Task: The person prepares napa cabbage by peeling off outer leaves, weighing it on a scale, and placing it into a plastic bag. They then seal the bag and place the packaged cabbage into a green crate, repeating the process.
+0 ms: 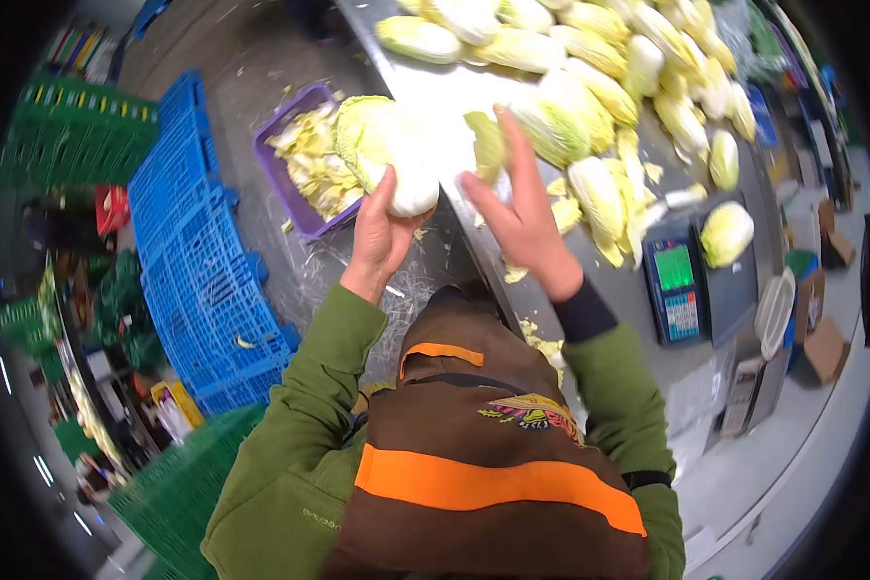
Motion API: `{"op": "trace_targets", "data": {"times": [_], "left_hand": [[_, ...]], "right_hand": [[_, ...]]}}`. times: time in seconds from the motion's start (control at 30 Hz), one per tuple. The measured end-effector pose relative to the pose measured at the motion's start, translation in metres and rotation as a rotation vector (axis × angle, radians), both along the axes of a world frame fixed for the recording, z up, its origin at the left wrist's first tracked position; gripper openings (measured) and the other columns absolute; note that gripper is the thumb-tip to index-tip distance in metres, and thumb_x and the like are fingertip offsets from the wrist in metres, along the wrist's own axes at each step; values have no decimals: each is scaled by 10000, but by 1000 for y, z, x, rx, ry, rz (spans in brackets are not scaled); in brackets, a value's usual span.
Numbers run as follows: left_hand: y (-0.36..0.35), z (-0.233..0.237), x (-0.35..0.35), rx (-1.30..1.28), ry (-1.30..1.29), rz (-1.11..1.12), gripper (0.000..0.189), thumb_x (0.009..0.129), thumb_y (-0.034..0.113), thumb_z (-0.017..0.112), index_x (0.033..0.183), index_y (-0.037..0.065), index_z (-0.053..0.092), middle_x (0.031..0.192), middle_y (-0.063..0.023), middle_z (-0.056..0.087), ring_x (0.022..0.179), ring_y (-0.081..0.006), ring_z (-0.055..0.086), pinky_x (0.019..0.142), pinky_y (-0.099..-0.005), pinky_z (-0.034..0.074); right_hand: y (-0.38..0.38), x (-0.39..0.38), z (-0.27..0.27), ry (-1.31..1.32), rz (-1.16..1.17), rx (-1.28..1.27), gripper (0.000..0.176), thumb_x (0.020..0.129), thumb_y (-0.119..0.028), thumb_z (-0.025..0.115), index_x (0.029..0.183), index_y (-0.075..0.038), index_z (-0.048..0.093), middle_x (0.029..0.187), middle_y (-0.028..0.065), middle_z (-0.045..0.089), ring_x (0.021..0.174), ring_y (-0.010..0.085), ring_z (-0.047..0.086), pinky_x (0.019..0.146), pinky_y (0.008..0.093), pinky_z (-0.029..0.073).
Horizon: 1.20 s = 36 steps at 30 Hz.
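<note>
Head view: beside the counter's (489, 253) edge, the left hand (381, 240) grasps a cabbage (414, 174); the right hand (530, 224) spreads its fingers near a loose leaf (487, 147), contact unclear.

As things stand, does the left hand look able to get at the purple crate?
Probably yes: the purple crate is open-topped and appears close to the left hand, though that hand holds a napa cabbage and the depth between is unclear.
</note>
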<state>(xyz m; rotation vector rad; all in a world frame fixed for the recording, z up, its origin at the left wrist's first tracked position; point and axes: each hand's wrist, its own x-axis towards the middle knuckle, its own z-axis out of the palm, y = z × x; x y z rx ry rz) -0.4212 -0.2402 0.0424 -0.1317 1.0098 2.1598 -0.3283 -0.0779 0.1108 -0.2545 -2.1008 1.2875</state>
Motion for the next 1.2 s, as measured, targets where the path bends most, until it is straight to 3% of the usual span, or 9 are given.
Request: {"op": "trace_targets", "data": {"times": [0.13, 0.2, 0.23, 0.4, 0.63, 0.7, 0.83, 1.1, 1.2], "left_hand": [[-27, 7, -13, 36, 98, 213, 445, 1046, 317, 457, 1410, 74, 378, 1332, -62, 523, 1213, -202, 529, 984, -422, 463], [-35, 3, -7, -5, 134, 279, 451, 1049, 304, 450, 1421, 69, 353, 1348, -65, 507, 1228, -205, 519, 1007, -415, 455], [-36, 3, -5, -12, 155, 271, 449, 1045, 270, 464, 1422, 60, 339, 1349, -74, 501, 1229, -202, 516, 1012, -396, 452], [-34, 2, 5, -133, 256, 249, 506, 966, 92, 592, 1394, 24, 331, 1308, -111, 516, 1182, -187, 538, 1000, -349, 461], [-6, -16, 20, -251, 306, 119, 518, 932, 124, 656, 1351, 22, 368, 1263, -133, 543, 1138, -181, 560, 955, -325, 482], [1, -22, 21, -253, 198, 98, 492, 944, 132, 644, 1344, 26, 378, 1260, -126, 547, 1139, -176, 555, 958, -328, 478], [12, -10, 26, -175, 182, 108, 454, 978, 152, 602, 1355, 32, 379, 1261, -103, 545, 1135, -173, 549, 961, -331, 464], [14, -22, 25, -425, 568, -98, 445, 969, 161, 623, 1328, 13, 407, 1221, -104, 567, 1091, -166, 555, 926, -302, 468], [19, -31, 26, -379, 477, -112, 413, 990, 142, 579, 1341, 10, 405, 1215, -110, 570, 1090, -168, 559, 927, -308, 470]], "right_hand": [[-2, -63, -36, -162, 7, 244, 570, 857, -336, 738, 1221, 52, 534, 1082, 146, 607, 993, 209, 598, 909, 332, 475], [-21, -65, -35, -622, 360, -453, 612, 804, -366, 786, 1194, 53, 570, 1047, 138, 646, 934, 190, 629, 858, 315, 512], [-31, -62, -46, -605, 345, -330, 604, 772, -360, 813, 1161, 51, 602, 979, 122, 685, 853, 163, 651, 793, 304, 540], [-43, -43, -67, -526, 313, -494, 436, 774, -269, 802, 1042, 42, 657, 916, 104, 708, 796, 136, 668, 754, 281, 550], [-42, -11, -75, -474, 91, -367, 350, 775, -235, 797, 940, 35, 647, 810, 58, 664, 701, 111, 619, 674, 262, 526], [-49, -9, -67, -425, 76, -558, 360, 802, -216, 803, 1016, 16, 630, 871, 38, 637, 716, 76, 561, 682, 234, 500], [-31, -3, -77, -418, -50, -557, 423, 788, -229, 822, 1066, 7, 608, 992, 55, 612, 773, 77, 548, 716, 234, 496], [-21, 3, -92, -423, -110, -686, 322, 737, -186, 804, 896, 23, 618, 763, 44, 631, 677, 91, 575, 624, 251, 503], [-23, 11, -92, -441, -96, -527, 250, 780, -149, 747, 919, 21, 628, 778, 26, 608, 731, 77, 560, 654, 243, 481]]}}
